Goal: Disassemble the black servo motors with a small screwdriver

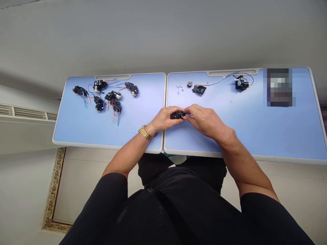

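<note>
At the centre of the frame we pinch a small black motor unit (177, 115) between left hand (163, 120) and right hand (204, 120), fingers closed; it looks light, rigid, with fragile wires, best held by its body.

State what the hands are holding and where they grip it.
Both hands hold a small black motor unit over the blue table: left hand on its left end, right hand at its right end.

— What's the tabletop (81, 122) made of?
— Smooth light-blue plastic with a soft sheen and a pale grey rim.
— And the small parts (107, 97) lying on it?
— Black plastic housings, dull metal ends, rubbery red and blue wires.
— The watch (145, 133)?
— Shiny gold metal.
</note>
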`<state>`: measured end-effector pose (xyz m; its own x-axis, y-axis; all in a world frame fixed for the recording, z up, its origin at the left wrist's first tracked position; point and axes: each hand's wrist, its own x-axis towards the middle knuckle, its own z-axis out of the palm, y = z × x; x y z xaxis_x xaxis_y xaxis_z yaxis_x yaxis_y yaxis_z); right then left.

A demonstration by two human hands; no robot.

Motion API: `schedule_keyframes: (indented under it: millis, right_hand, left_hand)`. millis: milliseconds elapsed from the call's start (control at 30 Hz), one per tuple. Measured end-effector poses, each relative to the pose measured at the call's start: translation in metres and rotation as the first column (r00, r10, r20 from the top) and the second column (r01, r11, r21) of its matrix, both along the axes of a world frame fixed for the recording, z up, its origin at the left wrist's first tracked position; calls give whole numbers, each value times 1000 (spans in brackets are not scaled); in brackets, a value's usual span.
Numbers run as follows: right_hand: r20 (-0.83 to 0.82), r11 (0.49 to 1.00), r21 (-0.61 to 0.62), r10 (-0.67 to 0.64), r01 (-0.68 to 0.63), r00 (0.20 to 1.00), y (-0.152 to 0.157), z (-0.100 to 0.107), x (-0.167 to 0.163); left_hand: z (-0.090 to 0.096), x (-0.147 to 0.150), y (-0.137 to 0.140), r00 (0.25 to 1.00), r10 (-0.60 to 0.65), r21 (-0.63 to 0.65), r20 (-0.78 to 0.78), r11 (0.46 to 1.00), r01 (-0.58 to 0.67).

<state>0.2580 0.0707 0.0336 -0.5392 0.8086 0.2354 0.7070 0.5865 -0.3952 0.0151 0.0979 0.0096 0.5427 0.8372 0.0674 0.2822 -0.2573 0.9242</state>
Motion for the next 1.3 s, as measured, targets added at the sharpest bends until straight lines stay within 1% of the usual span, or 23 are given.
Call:
schedule_keyframes:
  millis: [267,533,767,900,1000,1233,1300]
  right_hand:
    - [27,995,-100,35,-32,999,1,7,5]
    - [21,994,-99,45,-43,999,1,8,9]
    - [18,991,-115,75,-72,997,3,9,9]
    - [103,993,-112,60,-49,993,0,15,8]
    - [174,989,-143,52,-27,983,-2,22,6]
    - [330,981,-188,110,-48,938,3,39,-1]
    - [353,978,-201,132,-63,926,5,44,-2]
  left_hand:
    - [4,0,0,998,-36,10,-51,999,37]
    - [3,1,-2,995,-69,105,-66,992,76]
    - [3,0,-2,993,-64,141,-103,987,78]
    - [3,0,-2,991,-66,137,-116,987,81]
    - [2,1,-1,989,-67,136,-128,987,85]
    - [-1,0,2,987,-76,132,-138,987,95]
    - [-2,0,2,986,-71,138,-149,986,92]
